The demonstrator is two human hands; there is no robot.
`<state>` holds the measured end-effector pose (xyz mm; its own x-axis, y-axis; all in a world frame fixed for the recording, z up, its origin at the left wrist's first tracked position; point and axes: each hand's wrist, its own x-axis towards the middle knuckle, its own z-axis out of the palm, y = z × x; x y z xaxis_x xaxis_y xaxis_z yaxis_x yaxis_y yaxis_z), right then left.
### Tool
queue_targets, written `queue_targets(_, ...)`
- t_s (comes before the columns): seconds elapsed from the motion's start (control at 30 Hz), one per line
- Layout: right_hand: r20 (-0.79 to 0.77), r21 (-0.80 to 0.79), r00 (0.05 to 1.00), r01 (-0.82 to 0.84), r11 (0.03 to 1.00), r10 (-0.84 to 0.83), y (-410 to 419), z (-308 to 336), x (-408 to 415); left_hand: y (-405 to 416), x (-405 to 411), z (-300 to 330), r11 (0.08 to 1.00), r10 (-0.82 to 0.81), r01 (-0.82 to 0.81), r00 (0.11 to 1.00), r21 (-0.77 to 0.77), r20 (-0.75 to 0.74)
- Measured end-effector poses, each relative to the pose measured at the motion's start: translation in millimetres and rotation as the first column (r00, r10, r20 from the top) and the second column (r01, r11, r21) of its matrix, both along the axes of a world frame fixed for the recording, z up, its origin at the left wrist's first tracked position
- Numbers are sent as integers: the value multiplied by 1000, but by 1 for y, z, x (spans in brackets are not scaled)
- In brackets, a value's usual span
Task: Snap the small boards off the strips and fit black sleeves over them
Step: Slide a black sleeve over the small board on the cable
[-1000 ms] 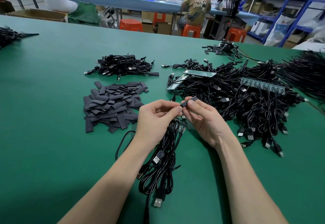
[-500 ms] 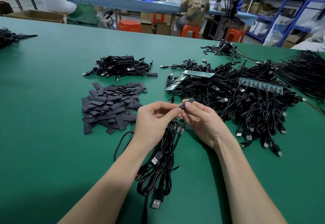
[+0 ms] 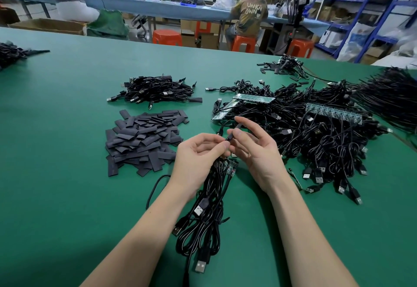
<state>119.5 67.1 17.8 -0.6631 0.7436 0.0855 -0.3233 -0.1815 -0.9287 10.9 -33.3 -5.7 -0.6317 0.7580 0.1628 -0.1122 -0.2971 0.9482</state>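
Observation:
My left hand (image 3: 198, 151) and my right hand (image 3: 255, 151) meet above the green table (image 3: 67, 196). Between their fingertips is a black sleeve (image 3: 232, 134) on a cable end; my right thumb and forefinger pinch it, and my left fingertips pinch the cable just below. A bundle of black USB cables (image 3: 203, 214) with small boards (image 3: 232, 167) at their ends lies under my hands. A pile of flat black sleeves (image 3: 144, 138) lies to the left. Green board strips (image 3: 253, 98) (image 3: 334, 113) rest on the big cable heap (image 3: 316, 142) to the right.
A smaller pile of cables (image 3: 155, 91) lies beyond the sleeves. More cables lie at the far right (image 3: 392, 97), far left (image 3: 11, 53) and back right (image 3: 286, 64). Two people sit at a blue bench (image 3: 158, 9) behind, with orange stools (image 3: 167, 37).
The sleeve has tilted more upright between my fingertips. My right fingers have spread apart, and both hands have shifted slightly as the view moved closer.

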Motion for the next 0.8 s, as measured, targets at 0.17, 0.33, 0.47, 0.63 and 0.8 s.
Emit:
queue_targets(0.17, -20, 26, 998, 55, 998, -55, -4, 0, -2, 0, -1, 0, 998, -5, 5, 1000, -68, -6)
queue_targets(0.33, -13, 64, 996, 90, 994, -89, -4, -1, -3, 1, -1, 0, 993, -10, 12, 1000, -117, 17)
queue_targets(0.47, -18, 98, 991, 132, 986, -131, -5, -1, -4, 0, -1, 0, 992, -11, 12, 1000, -129, 14)
queue_targets(0.63, -36, 104, 989, 146, 984, -143, -3, -4, -4, 0, -1, -1, 991, -16, 16, 1000, -130, -2)
queue_targets(0.8, -17, 235, 986, 164, 958, -164, -1, -4, -4, 1, -2, -3, 989, -23, 23, 1000, -145, 3)
